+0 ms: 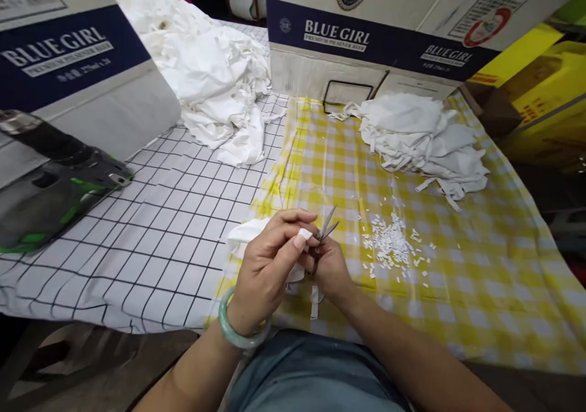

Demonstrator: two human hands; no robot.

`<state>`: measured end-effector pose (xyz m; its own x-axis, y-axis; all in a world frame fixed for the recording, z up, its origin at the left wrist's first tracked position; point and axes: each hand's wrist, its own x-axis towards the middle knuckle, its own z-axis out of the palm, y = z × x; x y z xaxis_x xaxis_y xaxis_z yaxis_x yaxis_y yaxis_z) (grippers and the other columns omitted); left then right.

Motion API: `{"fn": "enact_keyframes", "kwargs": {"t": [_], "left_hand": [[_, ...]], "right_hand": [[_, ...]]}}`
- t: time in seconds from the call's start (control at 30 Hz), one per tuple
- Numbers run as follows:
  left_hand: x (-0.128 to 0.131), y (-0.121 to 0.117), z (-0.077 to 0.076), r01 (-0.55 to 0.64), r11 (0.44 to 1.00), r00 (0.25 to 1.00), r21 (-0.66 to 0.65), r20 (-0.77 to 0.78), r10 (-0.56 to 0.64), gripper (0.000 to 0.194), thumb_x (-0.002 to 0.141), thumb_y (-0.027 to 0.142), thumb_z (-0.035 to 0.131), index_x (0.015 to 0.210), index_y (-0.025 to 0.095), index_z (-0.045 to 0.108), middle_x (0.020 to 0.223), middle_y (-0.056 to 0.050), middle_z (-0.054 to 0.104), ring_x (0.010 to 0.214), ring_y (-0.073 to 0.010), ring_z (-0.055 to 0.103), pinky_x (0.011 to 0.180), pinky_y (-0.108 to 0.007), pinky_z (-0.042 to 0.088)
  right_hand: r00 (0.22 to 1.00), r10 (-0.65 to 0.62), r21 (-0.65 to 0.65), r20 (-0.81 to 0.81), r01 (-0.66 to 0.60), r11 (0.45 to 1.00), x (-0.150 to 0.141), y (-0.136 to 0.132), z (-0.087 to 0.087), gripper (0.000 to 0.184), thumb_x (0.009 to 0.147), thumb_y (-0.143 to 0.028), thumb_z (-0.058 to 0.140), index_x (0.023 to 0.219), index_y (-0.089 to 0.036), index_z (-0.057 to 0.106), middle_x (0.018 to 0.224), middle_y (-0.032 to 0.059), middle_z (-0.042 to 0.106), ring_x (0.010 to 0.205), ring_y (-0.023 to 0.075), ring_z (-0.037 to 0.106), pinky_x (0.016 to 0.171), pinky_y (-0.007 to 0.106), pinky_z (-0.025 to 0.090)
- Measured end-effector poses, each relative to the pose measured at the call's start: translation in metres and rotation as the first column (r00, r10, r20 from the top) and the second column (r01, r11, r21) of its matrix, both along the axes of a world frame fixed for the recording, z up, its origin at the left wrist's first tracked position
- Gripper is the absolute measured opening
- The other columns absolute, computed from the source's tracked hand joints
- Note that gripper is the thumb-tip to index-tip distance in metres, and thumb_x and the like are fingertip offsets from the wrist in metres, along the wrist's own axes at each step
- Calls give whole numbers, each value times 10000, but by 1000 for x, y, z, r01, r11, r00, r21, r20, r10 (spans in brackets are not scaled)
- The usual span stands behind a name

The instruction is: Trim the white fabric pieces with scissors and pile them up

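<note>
Near the table's front edge, my left hand (272,256) pinches the end of a white fabric strap between thumb and fingers. The rest of that white cloth piece (245,236) shows behind and below the hand, partly hidden by it. My right hand (330,267) is closed around small scissors (328,224), whose blades stand apart and point up and away, just right of the strap end. Below my hands, a loose strap end (315,305) hangs down. To the right lies a scattered heap of small white clippings (392,241) on the yellow checked cloth (439,314).
A pile of white straps and cloth (425,137) lies at the back right, a larger white fabric heap (210,70) at the back left. Cardboard boxes (315,73) stand behind, another box (137,107) at left. A black and green tool (59,180) is at far left.
</note>
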<state>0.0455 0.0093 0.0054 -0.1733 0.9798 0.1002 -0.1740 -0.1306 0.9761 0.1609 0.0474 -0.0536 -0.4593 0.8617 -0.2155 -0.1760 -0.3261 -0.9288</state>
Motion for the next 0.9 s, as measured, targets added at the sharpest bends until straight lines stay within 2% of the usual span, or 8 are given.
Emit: {"fn": "enact_keyframes", "kwargs": {"t": [0.07, 0.13, 0.23, 0.33, 0.43, 0.53, 0.7, 0.9], "left_hand": [[11, 9, -4, 12, 998, 994, -60, 114, -5, 231, 953, 245, 529, 816, 198, 709, 1049, -50, 592, 808, -128, 579, 734, -264, 483], [20, 15, -10, -15, 993, 989, -116, 141, 32, 225, 948, 247, 534, 794, 183, 684, 1036, -35, 565, 625, -72, 482, 595, -237, 432], [33, 20, -21, -39, 992, 997, -121, 69, 47, 218, 942, 260, 546, 783, 171, 666, 1035, -35, 529, 614, -66, 436, 546, -226, 382], [48, 23, -30, -20, 993, 999, -112, -36, 16, 224, 946, 269, 540, 776, 173, 650, 1027, -45, 504, 704, -98, 468, 570, -227, 385], [63, 25, -37, 4, 991, 996, -131, -88, -16, 206, 948, 264, 533, 805, 183, 658, 1033, -57, 498, 835, -142, 506, 618, -236, 410], [71, 27, -42, 30, 991, 992, -133, -121, -46, 203, 951, 250, 525, 815, 189, 663, 1037, -59, 494, 942, -174, 521, 698, -258, 439], [72, 29, -46, 64, 996, 973, -66, -217, -77, 214, 969, 223, 485, 832, 200, 648, 986, -56, 508, 1056, -204, 500, 876, -317, 433], [75, 29, -50, 78, 997, 967, -22, -241, -81, 193, 970, 182, 477, 861, 210, 634, 1001, -47, 494, 1058, -191, 480, 936, -339, 404]], "right_hand": [[1000, 28, -31, -8, -28, 999, 9, -9, -2, 431, 645, -469, 818, 746, -215, 486, 710, -31, 514, 647, 125, 489, 626, 264, 446], [997, 51, 16, 51, -52, 999, 26, -7, 3, 411, 671, -462, 807, 778, -213, 498, 752, -20, 531, 681, 134, 511, 646, 268, 452], [935, -12, 261, 354, -87, 961, 63, 5, 19, 329, 759, -455, 739, 813, -205, 531, 793, 3, 552, 740, 151, 522, 695, 281, 440], [761, -120, 440, 637, -231, 868, 93, 15, 33, 377, 742, -501, 736, 691, -199, 516, 689, -3, 536, 685, 152, 489, 662, 284, 398], [644, -125, 420, 755, -328, 846, 108, 17, 37, 427, 711, -528, 752, 647, -198, 489, 632, -14, 541, 619, 136, 479, 613, 269, 365], [598, -90, 363, 796, -353, 862, 115, 16, 33, 428, 709, -523, 757, 647, -197, 485, 605, -26, 542, 581, 120, 476, 577, 249, 344], [612, -47, 309, 789, -330, 892, 121, 16, 28, 446, 701, -516, 769, 621, -192, 474, 570, -44, 522, 544, 95, 455, 543, 222, 324], [631, -16, 276, 775, -316, 908, 123, 20, 29, 437, 693, -498, 785, 614, -185, 491, 562, -54, 518, 531, 79, 450, 533, 208, 317]]}}
